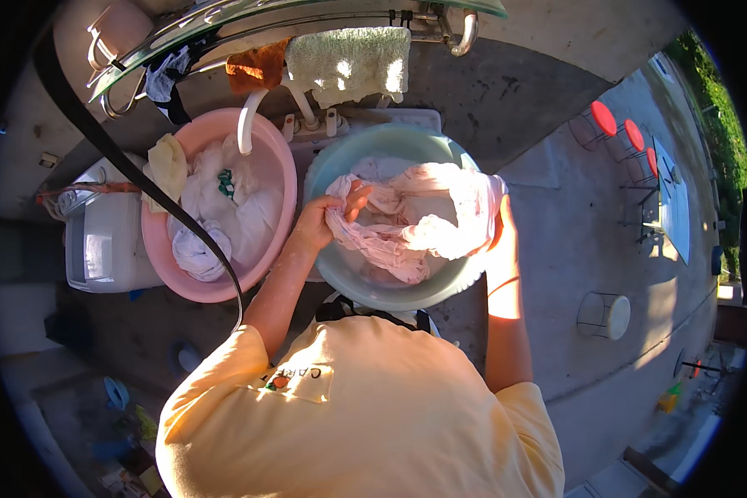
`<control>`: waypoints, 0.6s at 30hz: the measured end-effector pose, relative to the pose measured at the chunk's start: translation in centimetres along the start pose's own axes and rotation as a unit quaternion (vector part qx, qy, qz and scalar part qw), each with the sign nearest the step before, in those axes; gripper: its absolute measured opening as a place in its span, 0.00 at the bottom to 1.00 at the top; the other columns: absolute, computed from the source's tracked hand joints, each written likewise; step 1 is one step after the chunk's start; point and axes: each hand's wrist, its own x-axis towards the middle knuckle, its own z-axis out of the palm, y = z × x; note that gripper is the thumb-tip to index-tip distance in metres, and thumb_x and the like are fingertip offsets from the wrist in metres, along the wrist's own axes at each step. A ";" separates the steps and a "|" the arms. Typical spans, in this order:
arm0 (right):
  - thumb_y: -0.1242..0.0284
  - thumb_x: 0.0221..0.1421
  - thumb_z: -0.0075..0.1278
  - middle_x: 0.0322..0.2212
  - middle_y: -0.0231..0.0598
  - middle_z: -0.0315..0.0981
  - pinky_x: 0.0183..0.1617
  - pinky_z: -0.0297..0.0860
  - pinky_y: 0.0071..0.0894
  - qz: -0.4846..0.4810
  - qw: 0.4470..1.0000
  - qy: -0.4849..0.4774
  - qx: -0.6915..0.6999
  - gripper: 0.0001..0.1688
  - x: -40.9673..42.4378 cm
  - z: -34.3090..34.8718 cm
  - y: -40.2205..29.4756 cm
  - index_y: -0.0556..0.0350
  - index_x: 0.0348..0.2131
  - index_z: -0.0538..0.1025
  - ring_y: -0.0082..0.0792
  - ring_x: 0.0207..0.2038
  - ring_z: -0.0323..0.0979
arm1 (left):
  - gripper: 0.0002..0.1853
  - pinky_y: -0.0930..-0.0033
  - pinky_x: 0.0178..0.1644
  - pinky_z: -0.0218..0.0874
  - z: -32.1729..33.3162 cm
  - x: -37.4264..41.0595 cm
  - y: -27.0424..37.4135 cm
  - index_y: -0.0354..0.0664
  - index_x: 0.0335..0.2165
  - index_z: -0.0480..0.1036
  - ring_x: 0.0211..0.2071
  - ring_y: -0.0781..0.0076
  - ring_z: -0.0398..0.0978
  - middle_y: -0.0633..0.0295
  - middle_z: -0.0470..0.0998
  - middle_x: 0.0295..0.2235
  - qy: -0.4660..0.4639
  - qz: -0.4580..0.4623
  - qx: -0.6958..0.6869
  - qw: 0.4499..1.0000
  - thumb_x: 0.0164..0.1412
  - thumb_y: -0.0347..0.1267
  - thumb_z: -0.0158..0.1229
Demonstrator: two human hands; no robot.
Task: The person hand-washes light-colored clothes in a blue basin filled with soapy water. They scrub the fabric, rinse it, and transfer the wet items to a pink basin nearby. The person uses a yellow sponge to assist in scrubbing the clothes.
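Note:
A crumpled, wet-looking pink cloth [386,249] is stretched between my two hands above a green plastic basin [398,300]. My left hand [327,218] has the cloth's left end between thumb and fingers. At the basin's right rim, my right hand [501,233] grips the opposite end; the cloth hides some of its fingers. More pale fabric lies in the cloudy water [383,168] below. To the left stands a pink plastic basin [289,180] with white laundry [255,215] in water, a bundled white cloth [199,252] and a cream cloth [167,168] over its rim.
A white curved pipe [246,127] reaches over the pink basin beside several taps [311,121]. Above, a pale towel [348,65] and an orange cloth [258,65] hang from a rail under a glass shelf [255,12]. A white appliance [109,243] stands left; a stool [618,317] stands right.

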 end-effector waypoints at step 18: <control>0.73 0.50 0.45 0.27 0.45 0.73 0.28 0.69 0.42 -0.277 0.690 0.025 -0.668 0.09 2.9 6.1 8.3 0.57 0.33 0.71 0.46 0.25 0.73 | 0.37 0.59 0.49 0.64 6.3 5.3 -6.1 0.32 0.47 0.67 0.42 0.59 0.73 0.47 0.74 0.41 0.027 -0.030 0.069 0.997 0.61 0.58 0.41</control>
